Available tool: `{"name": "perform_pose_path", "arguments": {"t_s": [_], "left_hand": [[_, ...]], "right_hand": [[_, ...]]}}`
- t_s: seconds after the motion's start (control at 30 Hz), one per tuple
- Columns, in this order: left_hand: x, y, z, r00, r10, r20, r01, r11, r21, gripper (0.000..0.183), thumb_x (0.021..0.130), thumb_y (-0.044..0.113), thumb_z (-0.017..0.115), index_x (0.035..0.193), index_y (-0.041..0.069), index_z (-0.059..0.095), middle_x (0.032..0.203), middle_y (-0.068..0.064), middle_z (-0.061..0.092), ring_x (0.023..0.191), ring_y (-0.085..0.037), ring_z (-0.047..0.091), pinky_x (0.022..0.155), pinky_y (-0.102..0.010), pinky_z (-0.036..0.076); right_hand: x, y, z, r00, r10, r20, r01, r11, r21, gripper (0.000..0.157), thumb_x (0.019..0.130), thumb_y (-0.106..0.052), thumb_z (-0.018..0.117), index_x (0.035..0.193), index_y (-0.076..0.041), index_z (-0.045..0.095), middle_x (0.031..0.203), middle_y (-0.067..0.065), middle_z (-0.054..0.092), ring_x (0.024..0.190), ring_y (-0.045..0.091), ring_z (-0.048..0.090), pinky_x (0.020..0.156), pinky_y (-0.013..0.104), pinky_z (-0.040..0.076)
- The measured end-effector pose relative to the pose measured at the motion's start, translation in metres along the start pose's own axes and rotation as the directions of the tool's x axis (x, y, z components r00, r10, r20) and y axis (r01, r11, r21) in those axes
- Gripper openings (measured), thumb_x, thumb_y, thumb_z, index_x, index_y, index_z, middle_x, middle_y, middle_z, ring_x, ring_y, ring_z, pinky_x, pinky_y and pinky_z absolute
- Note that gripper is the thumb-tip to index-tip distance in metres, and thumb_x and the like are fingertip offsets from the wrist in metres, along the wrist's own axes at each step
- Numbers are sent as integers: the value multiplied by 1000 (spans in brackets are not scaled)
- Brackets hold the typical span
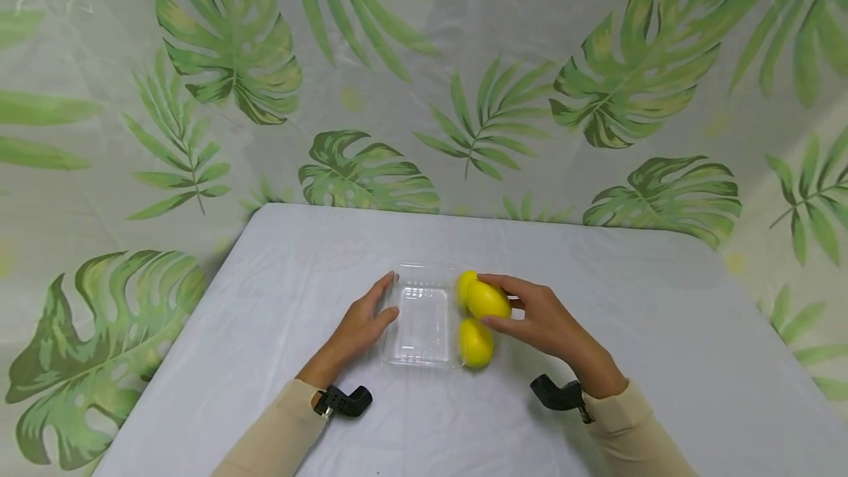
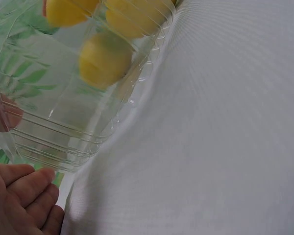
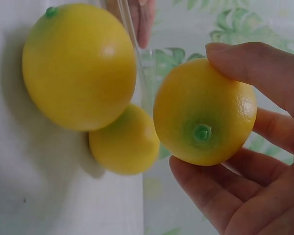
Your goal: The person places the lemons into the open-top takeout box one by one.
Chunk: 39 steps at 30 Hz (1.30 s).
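The right hand (image 1: 545, 317) pinches one lemon (image 1: 489, 301); two other lemons (image 1: 477, 346) lie around three o'clock of one clear plastic container (image 1: 424, 326), the left hand (image 1: 362, 324), spread, at nine.

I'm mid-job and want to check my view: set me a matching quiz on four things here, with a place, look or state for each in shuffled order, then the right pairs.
Things:
1. Box
2. Left hand
3. Right hand
4. Backdrop

Places, looks or states:
A. Holds a lemon
B. Printed with green leaves
C. At the box's left side
D. Clear plastic

Pairs: 1-D, 2-C, 3-A, 4-B
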<state>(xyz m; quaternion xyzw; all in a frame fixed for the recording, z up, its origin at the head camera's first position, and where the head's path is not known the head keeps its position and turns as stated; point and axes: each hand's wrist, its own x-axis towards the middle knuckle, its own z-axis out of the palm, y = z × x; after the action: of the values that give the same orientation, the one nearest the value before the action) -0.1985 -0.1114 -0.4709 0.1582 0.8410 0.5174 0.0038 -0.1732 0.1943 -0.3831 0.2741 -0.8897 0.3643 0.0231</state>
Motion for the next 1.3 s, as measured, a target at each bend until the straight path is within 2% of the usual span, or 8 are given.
{"name": "perform_pose_path", "arguments": {"t_s": [0.63, 0.87, 1.1, 1.3], "left_hand": [[1, 0, 1, 1000, 16, -11, -16, 1000, 3, 60, 95, 16, 53, 151, 11, 32, 152, -10, 36, 142, -28, 29, 114, -47, 25], [1, 0, 0, 1000, 16, -11, -16, 1000, 15, 59, 95, 16, 54, 150, 12, 33, 152, -8, 38, 141, -26, 32, 114, -46, 26], [0, -2, 0, 1000, 19, -9, -19, 1000, 14, 59, 95, 16, 54, 150, 12, 34, 151, -9, 39, 140, -27, 33, 114, -47, 25], [1, -3, -1, 1000, 27, -10, -27, 999, 18, 59, 95, 17, 54, 150, 12, 34, 151, -7, 39, 140, -25, 32, 114, -46, 25]], "right_hand": [[17, -19, 31, 992, -105, 67, 100, 992, 71, 57, 83, -29, 76, 135, -17, 56, 131, -5, 58, 111, 14, 57, 89, 33, 54], [21, -29, 44, 978, -183, 102, 172, 980, 103, 56, 84, -23, 76, 135, -13, 56, 129, -2, 59, 110, 16, 56, 90, 35, 53], [24, -35, 57, 967, -220, 126, 211, 974, 80, 54, 82, -16, 76, 133, -11, 57, 128, -1, 59, 109, 14, 57, 88, 31, 53], [23, -36, 66, 962, -237, 136, 230, 971, 62, 52, 82, -17, 76, 131, -10, 59, 127, -1, 61, 107, 12, 57, 86, 30, 53]]}}
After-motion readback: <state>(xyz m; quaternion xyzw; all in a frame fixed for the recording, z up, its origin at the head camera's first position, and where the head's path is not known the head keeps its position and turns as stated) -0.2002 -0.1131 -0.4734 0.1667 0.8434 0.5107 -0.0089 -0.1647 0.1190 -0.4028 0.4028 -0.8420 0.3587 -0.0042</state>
